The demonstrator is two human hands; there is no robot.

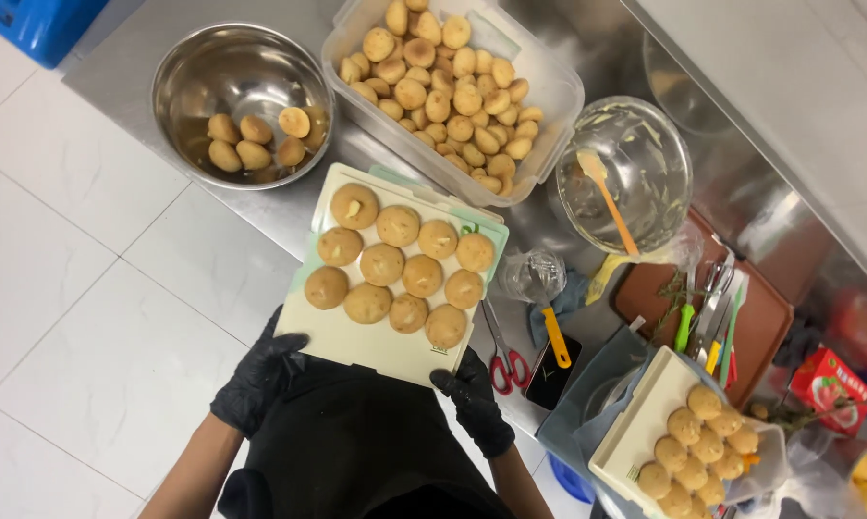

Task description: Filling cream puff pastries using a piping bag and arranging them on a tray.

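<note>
**Potatoes on a pale board, held at both near corners**

Potatoes (395,267), eleven peeled and rounded, sit in loose rows on a cream cutting board (356,341) at frame centre. Left hand (258,377), in a black glove, closes around the board's near corner at 7 o'clock from the potatoes; fingers curl over the top edge. Right hand (474,399), also black-gloved, clamps the opposite near corner at 5 o'clock, thumb on top. Board is lifted partly over the edge of a steel counter (289,207), partly over white floor tiles (78,288).

Surroundings, read from the board:
- 11 o'clock: steel bowl (203,72) holding several potatoes.
- 12 to 1 o'clock: clear rectangular tub (549,106) heaped with potatoes.
- 2 o'clock: glass bowl (659,163) with an orange spatula (608,197) lying inside.
- 3 o'clock: red-handled scissors (505,360) and a yellow-handled tool (554,336), just beside the right glove.
- 4 o'clock: second cream board (630,432) carrying more potatoes.
- Far 4 o'clock: small red carton (830,389), box-shaped, with a white label panel; print too small to tell.
- Top-left corner: blue crate (30,24).
</note>
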